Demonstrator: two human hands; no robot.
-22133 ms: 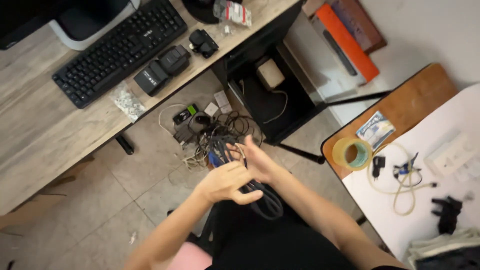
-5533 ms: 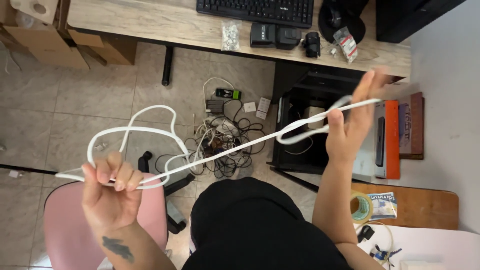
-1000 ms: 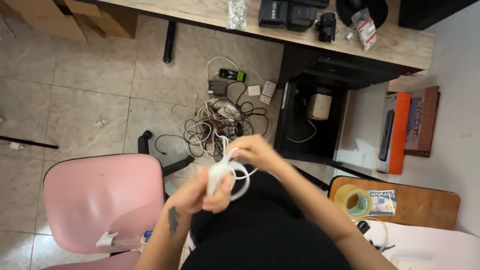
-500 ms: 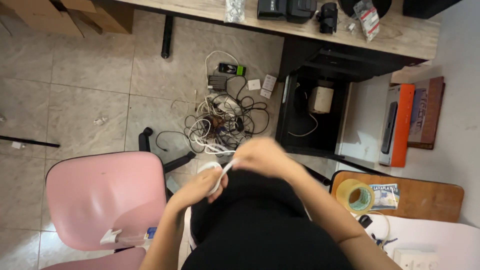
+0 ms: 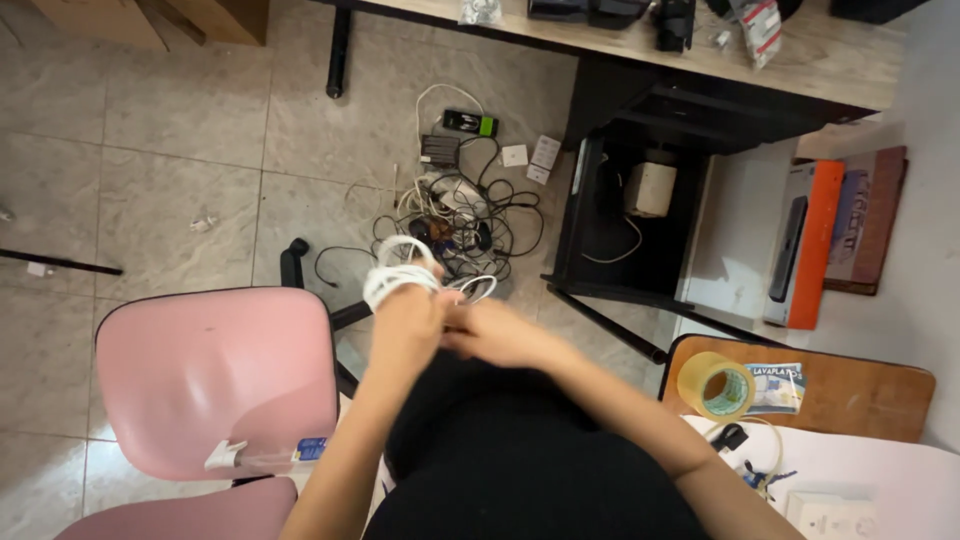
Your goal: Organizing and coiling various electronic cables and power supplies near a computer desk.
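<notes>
My left hand grips the coiled white cable; my right hand pinches its tail. Slack could unravel the loops.

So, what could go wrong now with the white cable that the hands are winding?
1. The loose end of the white cable sticks out near the right hand; if it slips, the coil held by the left hand may spring open.
2. The cable pile lies on the floor just past the hands; a dropped coil could tangle in it.
3. The loops look tight, so the cable may kink.
</notes>
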